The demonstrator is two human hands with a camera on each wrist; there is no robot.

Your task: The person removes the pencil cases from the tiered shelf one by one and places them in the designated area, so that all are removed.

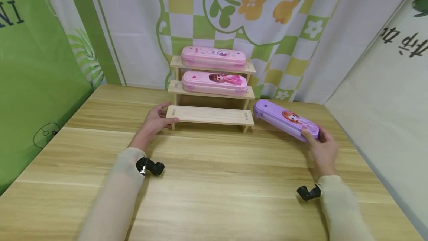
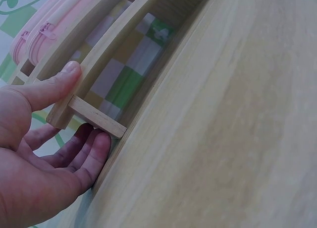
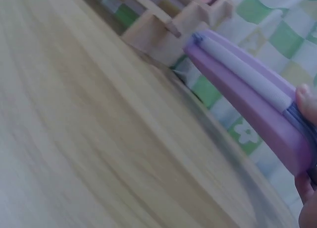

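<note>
A purple pencil case (image 1: pixel 285 120) with a doll picture on its lid is held at its right end by my right hand (image 1: pixel 324 151). It is tilted to the right of a three-step wooden rack (image 1: pixel 210 115), raised above the table in the right wrist view. My left hand (image 1: pixel 155 122) grips the left end of the bottom step, thumb (image 2: pixel 67 79) on top and the other fingers (image 2: pixel 94 153) curled by the leg. One pink pencil case (image 1: pixel 214 83) lies on the middle step, and another pink pencil case (image 1: pixel 214 56) on the top step. The bottom step bears nothing.
The rack stands near the back of a wood-grain table (image 1: pixel 214 181). Behind it hangs a checked curtain (image 1: pixel 207 10) with flowers. A green cloth (image 1: pixel 40 66) hangs at the left and a white panel (image 1: pixel 384 84) with writing at the right.
</note>
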